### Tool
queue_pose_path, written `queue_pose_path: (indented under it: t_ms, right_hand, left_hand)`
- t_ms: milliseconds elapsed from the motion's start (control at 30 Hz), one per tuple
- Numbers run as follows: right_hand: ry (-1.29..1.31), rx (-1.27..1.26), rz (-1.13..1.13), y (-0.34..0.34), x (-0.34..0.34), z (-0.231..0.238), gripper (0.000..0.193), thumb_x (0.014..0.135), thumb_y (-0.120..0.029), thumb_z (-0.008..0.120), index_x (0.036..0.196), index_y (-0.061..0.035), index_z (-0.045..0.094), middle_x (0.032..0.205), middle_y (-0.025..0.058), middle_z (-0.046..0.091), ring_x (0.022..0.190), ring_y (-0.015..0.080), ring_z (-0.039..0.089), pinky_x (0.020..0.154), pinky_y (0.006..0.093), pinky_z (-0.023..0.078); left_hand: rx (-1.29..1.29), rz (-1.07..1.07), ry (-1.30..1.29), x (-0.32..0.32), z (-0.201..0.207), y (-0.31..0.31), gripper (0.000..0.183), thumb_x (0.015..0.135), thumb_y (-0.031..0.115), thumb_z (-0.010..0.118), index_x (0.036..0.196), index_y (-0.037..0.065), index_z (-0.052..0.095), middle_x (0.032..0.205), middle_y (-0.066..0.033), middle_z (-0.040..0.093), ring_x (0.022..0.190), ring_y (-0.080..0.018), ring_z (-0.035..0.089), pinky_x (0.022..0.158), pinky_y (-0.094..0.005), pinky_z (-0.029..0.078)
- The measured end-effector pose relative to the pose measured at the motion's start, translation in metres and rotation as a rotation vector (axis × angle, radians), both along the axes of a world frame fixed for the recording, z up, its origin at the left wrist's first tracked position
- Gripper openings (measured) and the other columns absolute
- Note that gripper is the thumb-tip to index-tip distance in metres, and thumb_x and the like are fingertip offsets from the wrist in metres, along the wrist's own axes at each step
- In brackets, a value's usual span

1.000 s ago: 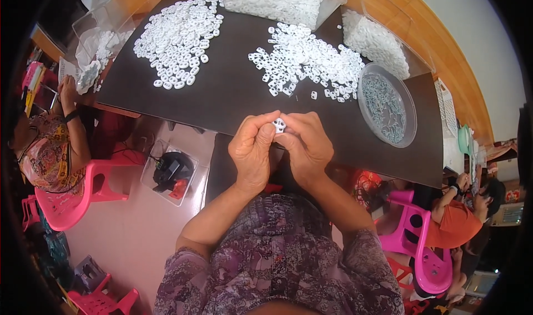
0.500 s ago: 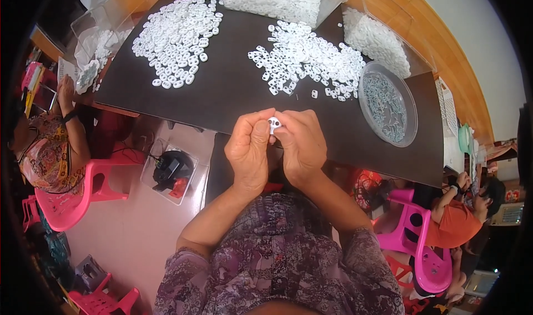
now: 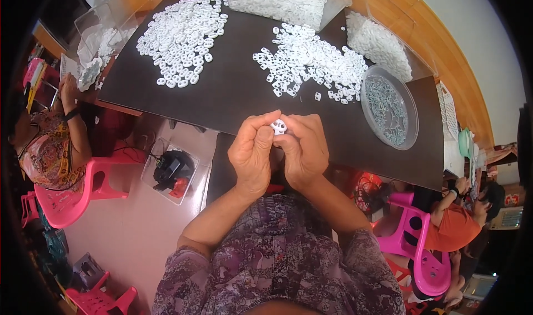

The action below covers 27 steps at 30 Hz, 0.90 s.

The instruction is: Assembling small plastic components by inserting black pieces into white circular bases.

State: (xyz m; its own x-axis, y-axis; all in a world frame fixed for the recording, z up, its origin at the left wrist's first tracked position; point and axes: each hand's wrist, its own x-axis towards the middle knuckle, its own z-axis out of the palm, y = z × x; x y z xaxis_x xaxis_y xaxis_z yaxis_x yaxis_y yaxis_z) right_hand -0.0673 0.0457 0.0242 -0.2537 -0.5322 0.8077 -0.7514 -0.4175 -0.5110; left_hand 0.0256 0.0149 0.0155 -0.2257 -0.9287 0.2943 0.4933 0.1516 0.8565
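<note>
Close to the table's near edge, a small white plastic piece [image 3: 278,127] with dark round holes is pinched between both hands. My left hand [image 3: 251,154] closes on its left side with thumb and bent fingers. My right hand [image 3: 305,149] grips the other side, thumb below and forefinger above. The fingers cover part of the piece. Beyond the hands lies a heap of squarish white two-hole pieces [image 3: 311,62]. Farther left spreads a heap of rounded oval white pieces [image 3: 180,34]. A round clear dish [image 3: 415,112] at the right holds thin grey-blue parts [image 3: 386,109], too small to make out.
Clear boxes of white pieces stand at the back of the dark table [image 3: 222,107]: one box [image 3: 338,7] in the middle, another heap of pieces [image 3: 377,46] boxed at right. People sit on pink chairs [image 3: 61,198] at both sides. A clear bin [image 3: 194,184] stands on the floor.
The white piece has been turned between my fingers, and more of its holed face shows. Both hands stay closed on it. The view has shifted slightly.
</note>
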Motion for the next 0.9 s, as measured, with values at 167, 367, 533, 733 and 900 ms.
queue_pose_path:
  t_ms: [167, 367, 533, 733, 900]
  right_hand:
    - [0.000, 0.019, -0.002, 0.002, 0.002, 0.000, 0.031, 0.068, -0.004, 0.072, 0.095, 0.0037, 0.061, 0.085, 0.0110, 0.058, 0.069, 0.0240, 0.052, 0.057, 0.0312, 0.042]
    - [0.042, -0.009, -0.001, 0.001, 0.000, -0.001, 0.030, 0.067, -0.005, 0.072, 0.094, 0.0041, 0.061, 0.084, 0.0120, 0.058, 0.068, 0.0251, 0.052, 0.056, 0.0318, 0.042]
    - [0.048, -0.035, -0.004, 0.000, 0.001, -0.004, 0.027, 0.069, -0.004, 0.071, 0.093, 0.0044, 0.061, 0.083, 0.0126, 0.058, 0.066, 0.0258, 0.052, 0.055, 0.0325, 0.042]
    - [0.084, -0.059, -0.004, -0.003, -0.001, -0.008, 0.026, 0.070, -0.002, 0.069, 0.093, 0.0044, 0.059, 0.081, 0.0131, 0.057, 0.065, 0.0259, 0.051, 0.054, 0.0321, 0.041]
    - [0.109, -0.054, -0.022, -0.003, -0.007, -0.008, 0.024, 0.072, -0.002, 0.068, 0.093, 0.0037, 0.058, 0.079, 0.0126, 0.057, 0.063, 0.0256, 0.050, 0.053, 0.0322, 0.041]
  left_hand:
    - [0.002, 0.046, -0.014, -0.003, -0.003, 0.001, 0.019, 0.096, 0.012, 0.049, 0.103, -0.002, 0.061, 0.088, 0.0005, 0.055, 0.080, -0.0056, 0.048, 0.071, -0.0192, 0.041]
    - [-0.037, 0.103, -0.052, -0.005, -0.003, 0.004, 0.018, 0.096, 0.013, 0.049, 0.101, -0.001, 0.060, 0.086, 0.0007, 0.054, 0.078, -0.0057, 0.048, 0.069, -0.0194, 0.040]
    - [-0.073, 0.184, -0.118, -0.008, 0.000, 0.007, 0.016, 0.096, 0.012, 0.049, 0.097, -0.001, 0.059, 0.084, 0.0000, 0.053, 0.075, -0.0059, 0.047, 0.067, -0.0201, 0.040]
    - [-0.172, 0.277, -0.180, -0.013, 0.001, 0.005, 0.014, 0.095, 0.010, 0.049, 0.094, -0.001, 0.058, 0.082, -0.0025, 0.053, 0.071, -0.0072, 0.047, 0.062, -0.0205, 0.041]
    - [-0.151, 0.231, -0.184, -0.019, -0.002, 0.003, 0.013, 0.095, 0.009, 0.049, 0.093, 0.000, 0.057, 0.080, -0.0037, 0.054, 0.068, -0.0089, 0.049, 0.061, -0.0218, 0.042]
